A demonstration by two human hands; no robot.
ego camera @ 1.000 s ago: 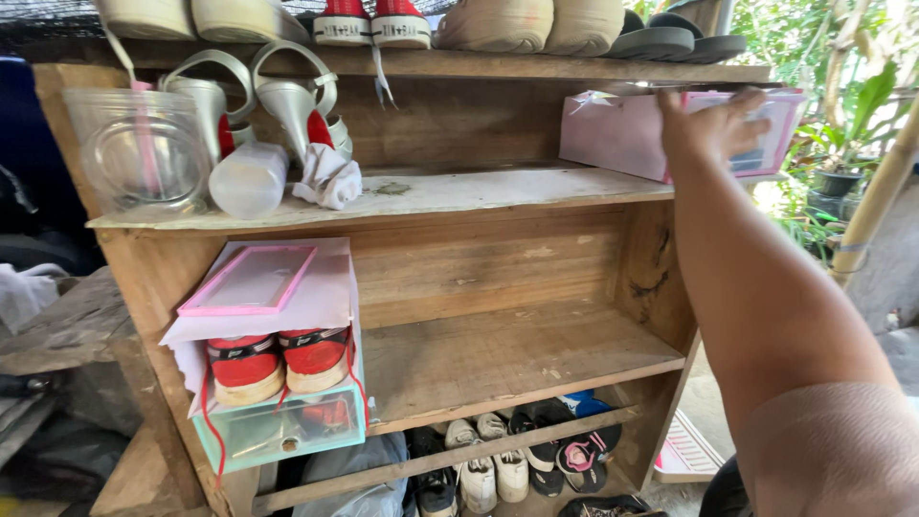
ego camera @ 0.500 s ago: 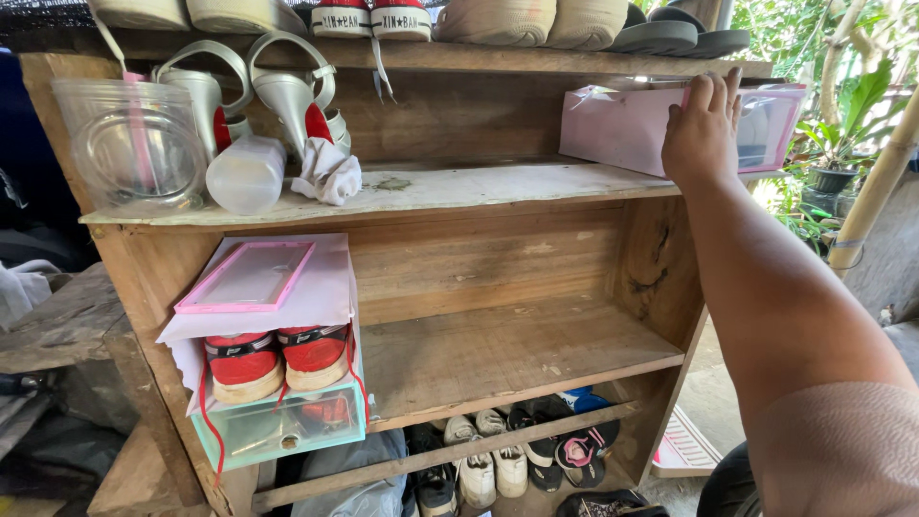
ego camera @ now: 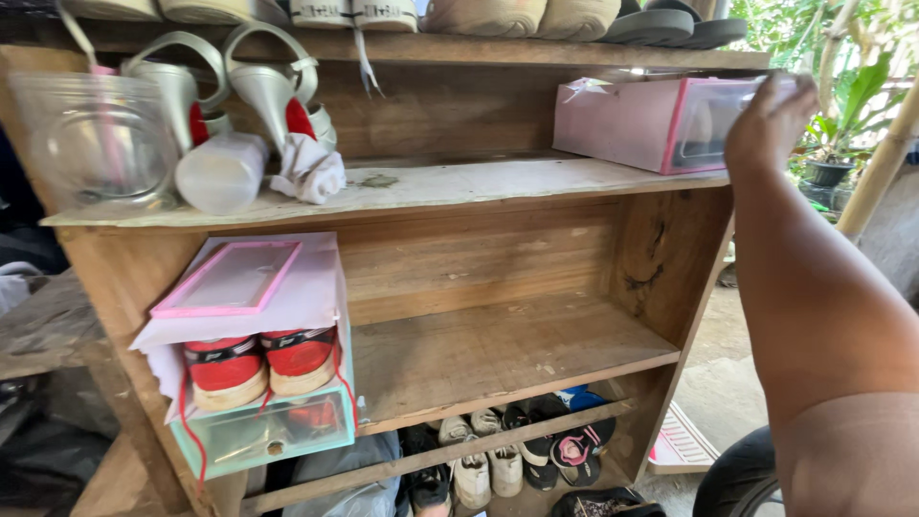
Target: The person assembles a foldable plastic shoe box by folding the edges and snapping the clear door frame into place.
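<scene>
While the right hand (ego camera: 771, 120) reaches up to the far end of the pink shoe box (ego camera: 661, 123), its fingers (ego camera: 799, 91) lie against the box's clear front; whether they grip it cannot be told. That box sits at the right end of the upper shelf (ego camera: 431, 191) of a wooden rack. Silver heeled shoes (ego camera: 258, 91) stand at the shelf's left, and red sneakers (ego camera: 263, 362) rest in a clear box one shelf below.

1. Bare boards span the middle shelf (ego camera: 517, 349), open to a reaching hand right of the mint shoebox (ego camera: 263, 426).
2. On the upper shelf (ego camera: 459, 187), a gap lies between white cloth (ego camera: 308, 172) and pink box (ego camera: 661, 120).
3. Shoes (ego camera: 507, 460) crowd the bottom.
</scene>
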